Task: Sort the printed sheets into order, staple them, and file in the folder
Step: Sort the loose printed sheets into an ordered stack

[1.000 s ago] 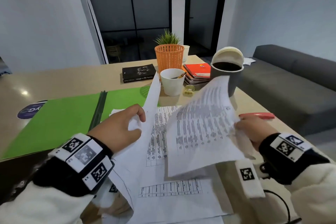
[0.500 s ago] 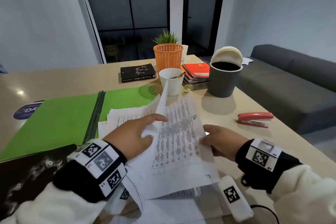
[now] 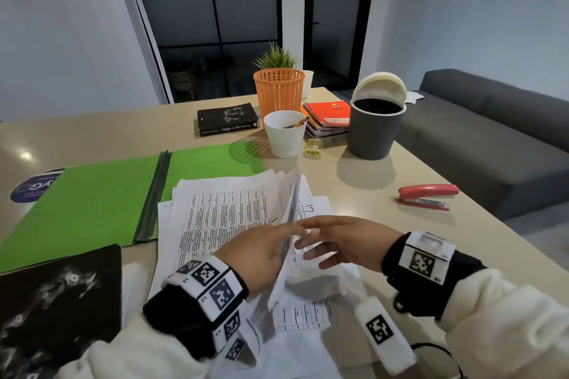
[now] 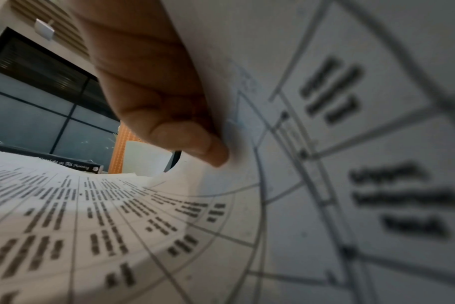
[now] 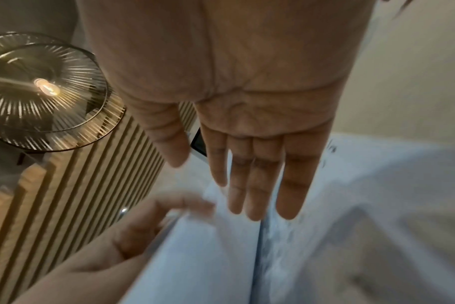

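Head view: the left hand (image 3: pixel 261 252) holds one printed sheet (image 3: pixel 289 224) raised on edge above the loose pile of printed sheets (image 3: pixel 221 218) lying on the surface (image 3: pixel 369 194). The right hand (image 3: pixel 341 243) is just beside that sheet, fingers straight and spread, grasping nothing. The open green folder (image 3: pixel 92 203) lies left of the pile, its right edge under the sheets. The red stapler (image 3: pixel 426 196) sits well apart to the right.

Left wrist view: the thumb (image 4: pixel 185 139) presses the curved sheet (image 4: pixel 325 144) from the printed side; the fingers behind the paper are hidden. This confirms a pinch the head view only suggests. A black book (image 4: pixel 73 164) shows beyond the pile.

Right wrist view: the palm is flat, fingers (image 5: pixel 257 181) extended over blurred white paper (image 5: pixel 325 236), the left hand (image 5: pixel 143 230) at the sheet's edge. Contact with the paper cannot be determined.
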`<state>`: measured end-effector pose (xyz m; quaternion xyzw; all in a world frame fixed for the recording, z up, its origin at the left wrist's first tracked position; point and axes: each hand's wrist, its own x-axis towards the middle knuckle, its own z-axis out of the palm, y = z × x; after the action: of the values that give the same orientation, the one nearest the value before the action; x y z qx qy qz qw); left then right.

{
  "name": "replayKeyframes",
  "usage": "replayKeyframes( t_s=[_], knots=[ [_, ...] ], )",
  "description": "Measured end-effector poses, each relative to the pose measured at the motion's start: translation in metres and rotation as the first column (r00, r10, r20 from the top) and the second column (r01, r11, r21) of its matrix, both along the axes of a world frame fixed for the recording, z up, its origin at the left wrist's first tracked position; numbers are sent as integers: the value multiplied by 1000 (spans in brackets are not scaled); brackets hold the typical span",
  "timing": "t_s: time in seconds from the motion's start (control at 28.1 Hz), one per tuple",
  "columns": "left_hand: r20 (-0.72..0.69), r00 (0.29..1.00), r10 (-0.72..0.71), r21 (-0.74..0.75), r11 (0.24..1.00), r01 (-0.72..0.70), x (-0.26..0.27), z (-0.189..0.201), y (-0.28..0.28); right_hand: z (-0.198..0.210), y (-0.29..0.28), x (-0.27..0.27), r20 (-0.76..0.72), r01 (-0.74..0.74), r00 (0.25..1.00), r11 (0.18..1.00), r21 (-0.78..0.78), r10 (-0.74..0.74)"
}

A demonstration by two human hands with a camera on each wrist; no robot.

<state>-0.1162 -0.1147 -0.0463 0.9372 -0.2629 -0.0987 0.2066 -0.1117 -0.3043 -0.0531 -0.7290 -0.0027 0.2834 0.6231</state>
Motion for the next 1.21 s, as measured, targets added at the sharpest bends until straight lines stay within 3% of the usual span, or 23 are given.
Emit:
replayKeyframes(
  t_s=[0.18, 0.39, 0.82, 1.03, 1.21],
  knots=[
    [-70, 990, 119, -53, 991, -123, 4, -6, 3, -16, -28, 5, 35, 211, 977, 944, -254, -209],
    [-51, 986, 160, -34, 986, -162, 2, -6, 0, -18, -33, 4, -94, 294, 944, 935, -197, -316],
    [-2, 999, 32, 137, 990, -32, 3, -10, -7, -28, -34, 1, -80, 209, 972, 967, -148, -222],
    [-1, 999, 32, 131, 991, -32, 2, -13, -12, -33, -31, 3, -85, 198, 974, 974, -113, -208],
    [-24, 999, 47, 161, 986, -43, 0, -14, -14, -33, -27, -1, -101, 53, 994, 998, 15, -51]
  ],
)
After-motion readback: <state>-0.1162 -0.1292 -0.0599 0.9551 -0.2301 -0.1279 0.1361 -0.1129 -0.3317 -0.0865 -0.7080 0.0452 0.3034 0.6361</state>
